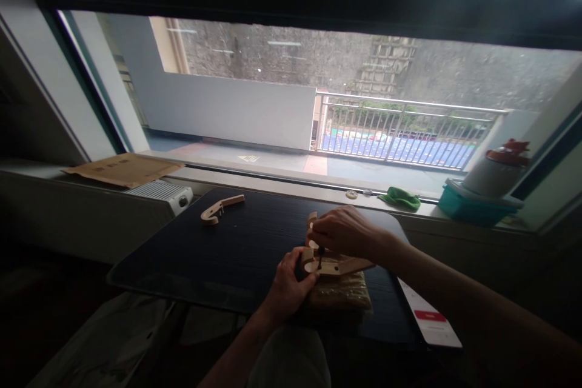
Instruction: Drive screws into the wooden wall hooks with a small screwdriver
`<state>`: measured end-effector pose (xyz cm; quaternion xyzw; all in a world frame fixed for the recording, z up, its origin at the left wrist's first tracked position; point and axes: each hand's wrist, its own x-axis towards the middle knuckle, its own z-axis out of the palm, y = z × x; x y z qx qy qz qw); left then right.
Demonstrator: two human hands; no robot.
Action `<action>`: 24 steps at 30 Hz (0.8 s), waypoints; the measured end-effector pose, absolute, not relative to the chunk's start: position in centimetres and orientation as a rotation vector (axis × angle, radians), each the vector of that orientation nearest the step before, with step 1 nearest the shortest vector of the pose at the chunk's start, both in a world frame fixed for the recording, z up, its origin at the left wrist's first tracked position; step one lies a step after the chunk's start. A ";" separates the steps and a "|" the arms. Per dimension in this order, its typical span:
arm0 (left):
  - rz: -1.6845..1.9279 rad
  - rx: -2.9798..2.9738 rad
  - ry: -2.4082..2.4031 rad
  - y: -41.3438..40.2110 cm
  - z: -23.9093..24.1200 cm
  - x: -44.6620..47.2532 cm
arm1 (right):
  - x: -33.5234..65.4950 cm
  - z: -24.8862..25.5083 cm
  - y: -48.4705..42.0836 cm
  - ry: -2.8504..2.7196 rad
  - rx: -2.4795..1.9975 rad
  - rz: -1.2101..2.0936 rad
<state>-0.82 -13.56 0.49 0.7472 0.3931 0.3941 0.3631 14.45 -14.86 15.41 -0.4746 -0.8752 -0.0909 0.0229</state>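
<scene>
My left hand (287, 285) grips the near end of a light wooden assembly (339, 265) of flat curved pieces, which rests on the dark table (213, 254). Over that wood my right hand (348, 231) is closed around a small dark tool (319, 259), whose tip points down onto the wood. Under the assembly lies a clear bag (341, 294) of brownish parts. Apart from these, at the far left of the table, a separate hook-shaped wooden piece (220, 208) lies alone.
A phone (430, 318) with a lit white screen lies at the table's right edge. On the windowsill stand a teal box (473, 206) under a white container with an orange lid, a green cloth (401, 198), a cardboard sheet (123, 169) and a white appliance (163, 193).
</scene>
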 end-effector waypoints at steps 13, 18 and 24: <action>1.021 1.916 1.006 -13.6 0.5 -0.8 | 15.0 14.1 -14.4 -2.670 -1.726 -0.415; 1.026 1.919 1.012 -13.6 0.5 -0.8 | 15.0 14.6 -14.5 -2.641 -1.732 -0.328; 1.024 1.917 1.025 -13.6 0.5 -0.8 | 15.1 16.0 -15.4 -2.697 -1.509 -0.077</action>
